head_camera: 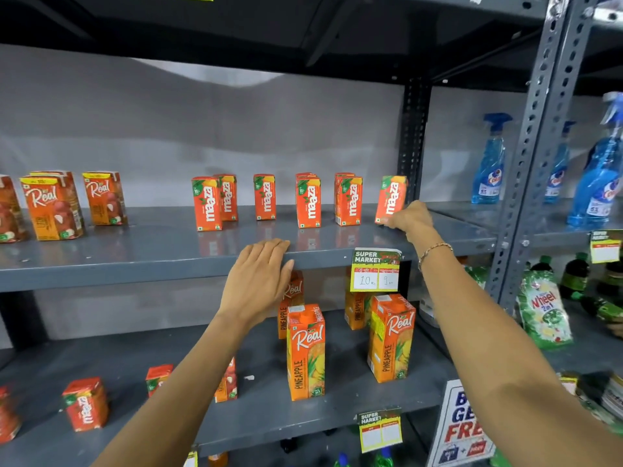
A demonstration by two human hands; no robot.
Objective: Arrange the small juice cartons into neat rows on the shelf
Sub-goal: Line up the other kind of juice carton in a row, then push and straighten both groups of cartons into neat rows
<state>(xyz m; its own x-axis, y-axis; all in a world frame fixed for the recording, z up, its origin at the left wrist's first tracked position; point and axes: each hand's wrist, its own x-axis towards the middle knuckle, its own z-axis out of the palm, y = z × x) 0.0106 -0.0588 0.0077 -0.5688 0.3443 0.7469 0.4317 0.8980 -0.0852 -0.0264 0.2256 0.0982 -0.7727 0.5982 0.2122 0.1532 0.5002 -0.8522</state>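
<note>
1 tilted Maaza carton (391,198) sits pinched in her right hand (409,217) fingers; left hand (259,281) rests flat, fingers loose on the shelf edge (135,274). I'd stand it upright, level with its neighbours (349,202).

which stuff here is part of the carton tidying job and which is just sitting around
Part of the job:
- Maaza cartons on the upper shelf
- tilted Maaza carton held by the right hand
- small Real cartons
- left hand, resting on the shelf edge

Just sitting around:
- tall Real pineapple cartons
- blue spray bottles
- Wheel detergent pack
- price tag
</note>
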